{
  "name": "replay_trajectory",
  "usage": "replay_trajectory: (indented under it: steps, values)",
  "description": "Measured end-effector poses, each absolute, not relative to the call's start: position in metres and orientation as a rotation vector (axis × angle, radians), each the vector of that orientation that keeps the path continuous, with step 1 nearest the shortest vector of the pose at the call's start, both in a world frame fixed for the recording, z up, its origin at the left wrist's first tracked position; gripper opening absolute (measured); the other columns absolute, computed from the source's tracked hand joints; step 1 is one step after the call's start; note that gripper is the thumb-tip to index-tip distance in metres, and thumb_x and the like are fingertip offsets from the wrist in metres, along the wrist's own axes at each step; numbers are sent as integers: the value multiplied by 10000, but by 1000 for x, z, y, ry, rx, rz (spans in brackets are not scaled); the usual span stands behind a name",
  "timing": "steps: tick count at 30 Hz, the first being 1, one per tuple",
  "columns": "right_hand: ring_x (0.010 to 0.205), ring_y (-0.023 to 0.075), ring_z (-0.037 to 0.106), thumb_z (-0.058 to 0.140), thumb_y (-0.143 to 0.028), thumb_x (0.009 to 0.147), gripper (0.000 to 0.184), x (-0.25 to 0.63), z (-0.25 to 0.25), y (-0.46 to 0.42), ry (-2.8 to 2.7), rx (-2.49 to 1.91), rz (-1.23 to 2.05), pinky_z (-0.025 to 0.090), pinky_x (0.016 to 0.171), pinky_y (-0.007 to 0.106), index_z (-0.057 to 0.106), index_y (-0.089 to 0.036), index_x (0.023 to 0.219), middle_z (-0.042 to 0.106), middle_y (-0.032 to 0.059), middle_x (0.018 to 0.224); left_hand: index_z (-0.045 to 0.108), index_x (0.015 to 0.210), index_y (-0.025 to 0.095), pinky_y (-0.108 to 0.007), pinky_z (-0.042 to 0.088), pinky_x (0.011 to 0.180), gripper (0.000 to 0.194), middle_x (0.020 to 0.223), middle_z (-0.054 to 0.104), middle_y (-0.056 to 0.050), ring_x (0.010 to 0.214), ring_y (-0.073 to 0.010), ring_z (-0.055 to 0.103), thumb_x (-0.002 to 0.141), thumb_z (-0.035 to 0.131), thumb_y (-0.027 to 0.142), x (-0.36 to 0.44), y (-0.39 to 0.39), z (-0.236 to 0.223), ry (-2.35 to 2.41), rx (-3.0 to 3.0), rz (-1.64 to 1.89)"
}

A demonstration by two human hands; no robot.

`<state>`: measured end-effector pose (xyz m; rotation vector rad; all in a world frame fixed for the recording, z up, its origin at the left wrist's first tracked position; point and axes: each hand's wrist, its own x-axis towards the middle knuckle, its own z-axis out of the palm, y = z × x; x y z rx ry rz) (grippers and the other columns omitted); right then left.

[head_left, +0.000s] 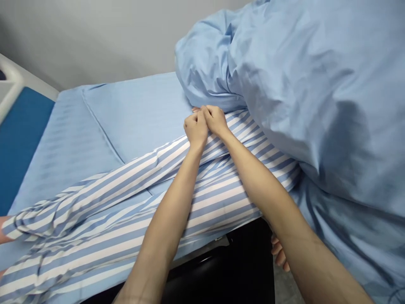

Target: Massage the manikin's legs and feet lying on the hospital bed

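A blue-and-white striped garment (126,211) lies spread across the bed, its legs running toward the lower left. Both my arms reach over it to its far end. My left hand (196,128) and my right hand (217,119) sit side by side, touching, each closed in a fist on the striped cloth's upper edge, right beneath the bunched light-blue duvet (300,84). What the fingers pinch underneath is mostly hidden.
A light-blue sheet (126,114) covers the mattress. A dark blue bed panel (19,139) with a white rail stands at the left. Grey wall behind. A foot (280,253) shows below my right forearm, beside the dark bed frame (228,270).
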<state>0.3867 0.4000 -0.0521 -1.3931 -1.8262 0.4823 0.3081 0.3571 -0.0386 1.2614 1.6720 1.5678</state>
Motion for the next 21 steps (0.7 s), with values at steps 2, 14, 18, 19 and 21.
replay_trajectory:
  steps: [2,14,18,19,21]
  values:
    - [883,156,654,367,-452,1067,494,390,-54,408,-1811,-1331,514,505,825,286,658,-147,810,655,9,792,489,616,170,-224,396,692,358,656,504,5,770,-128,576,962,457,256,315,363,-34,1638,1249,1612]
    - [740,71,627,174,-601,1006,713,403,-40,417,-1770,-1329,470,448,698,257,542,-110,643,574,-10,713,639,786,194,-349,440,987,309,978,729,-85,1121,-244,641,1011,467,317,335,353,-36,1867,1251,1371]
    - [708,64,584,254,-544,1038,635,412,-22,409,-1830,-1352,189,417,718,287,501,-164,593,577,0,652,626,767,181,-366,435,1004,333,985,728,-83,1135,-236,642,1022,451,305,332,351,-34,1874,1294,1289]
    - [672,68,558,283,-521,1050,610,416,-24,411,-1796,-1371,173,405,694,290,467,-184,576,553,0,621,623,764,180,-368,436,999,332,981,727,-81,1130,-233,645,1021,450,299,333,351,-34,1880,1305,1264]
    - [625,89,524,319,-485,1064,583,423,-34,415,-1752,-1423,185,381,653,299,418,-213,558,500,-5,581,613,754,181,-363,439,978,335,963,723,-71,1106,-222,651,1020,446,299,334,351,-34,1877,1314,1248]
